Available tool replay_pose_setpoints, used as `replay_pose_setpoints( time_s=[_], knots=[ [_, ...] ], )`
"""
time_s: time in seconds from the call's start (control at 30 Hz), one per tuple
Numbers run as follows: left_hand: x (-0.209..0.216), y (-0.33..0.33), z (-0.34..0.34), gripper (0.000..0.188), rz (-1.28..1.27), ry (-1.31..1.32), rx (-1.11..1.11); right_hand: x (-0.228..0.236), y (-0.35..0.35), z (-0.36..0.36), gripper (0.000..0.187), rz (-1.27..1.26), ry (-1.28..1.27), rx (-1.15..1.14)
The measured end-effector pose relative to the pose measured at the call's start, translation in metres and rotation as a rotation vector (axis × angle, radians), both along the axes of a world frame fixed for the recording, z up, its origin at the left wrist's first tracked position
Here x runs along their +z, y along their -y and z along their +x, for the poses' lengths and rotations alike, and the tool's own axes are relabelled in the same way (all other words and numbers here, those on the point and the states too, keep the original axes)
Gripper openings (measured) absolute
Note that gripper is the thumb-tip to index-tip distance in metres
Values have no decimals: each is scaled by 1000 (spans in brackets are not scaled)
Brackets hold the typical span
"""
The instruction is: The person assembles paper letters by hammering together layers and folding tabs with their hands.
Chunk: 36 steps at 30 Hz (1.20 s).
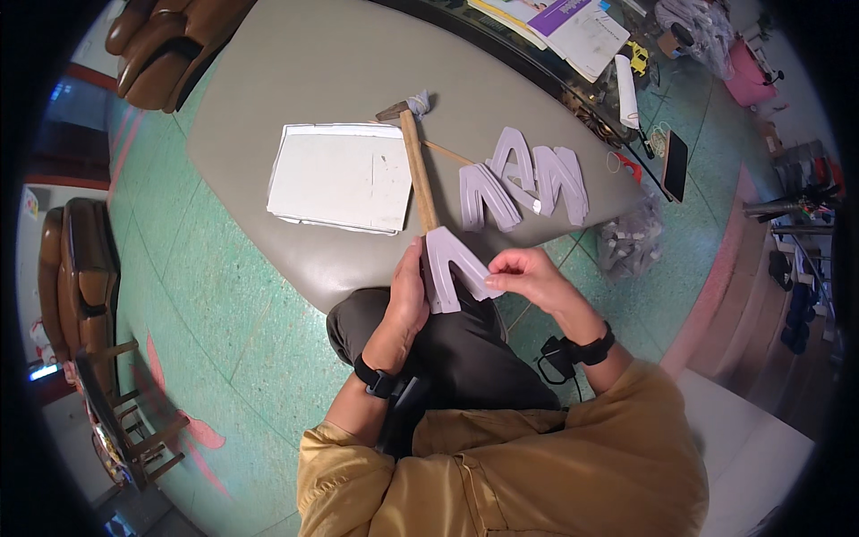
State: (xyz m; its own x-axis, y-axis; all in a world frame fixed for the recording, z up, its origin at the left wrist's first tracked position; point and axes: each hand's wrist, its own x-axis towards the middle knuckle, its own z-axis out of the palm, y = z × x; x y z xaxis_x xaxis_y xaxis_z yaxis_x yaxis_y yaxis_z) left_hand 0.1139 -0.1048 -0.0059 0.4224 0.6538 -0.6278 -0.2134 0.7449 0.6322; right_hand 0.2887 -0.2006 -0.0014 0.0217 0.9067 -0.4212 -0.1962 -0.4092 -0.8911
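A pale lilac V-shaped piece (444, 259), its point facing away from me, is held over my lap. My left hand (409, 291) is closed along its left leg. The fingertips of my right hand (530, 277) pinch the end of its right leg. Just beyond the piece lies a hammer (417, 170) with a wooden handle, its head at the far end and a bit of bluish wrapping there. To the right, several similar lilac pieces (488, 199) lie in overlapping stacks. A white rectangular board (335, 176) with rough edges rests left of the hammer.
Everything lies on a grey padded bench (295, 67). A thin stick (456, 154) pokes out from under the hammer. Papers (582, 36) cover a dark table at the far right. A phone (675, 167) and a clear plastic bag (629, 237) are at the right. Brown chairs (80, 286) stand left.
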Motion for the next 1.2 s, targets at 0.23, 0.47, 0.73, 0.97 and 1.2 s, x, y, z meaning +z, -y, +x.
replay_pose_setpoints(
  time_s=[0.23, 0.47, 0.73, 0.97, 1.2],
  knots=[
    [0, 3, -2, 42, 70, -56, -79, -14, 6, -27, 9, -66, 198, -44],
    [-2, 1, -6, 36, 187, -101, -114, -10, -11, -12, 14, 78, 520, -196],
    [0, 0, -8, 35, 119, -84, -93, -49, -59, 25, 20, 46, 1114, -288],
    [2, -3, -8, 28, 108, -36, -92, -66, -61, 27, 23, 1, 1145, -255],
    [13, -18, -9, 18, 163, -38, -73, -33, -49, 65, 10, 256, 268, -356]
  ],
)
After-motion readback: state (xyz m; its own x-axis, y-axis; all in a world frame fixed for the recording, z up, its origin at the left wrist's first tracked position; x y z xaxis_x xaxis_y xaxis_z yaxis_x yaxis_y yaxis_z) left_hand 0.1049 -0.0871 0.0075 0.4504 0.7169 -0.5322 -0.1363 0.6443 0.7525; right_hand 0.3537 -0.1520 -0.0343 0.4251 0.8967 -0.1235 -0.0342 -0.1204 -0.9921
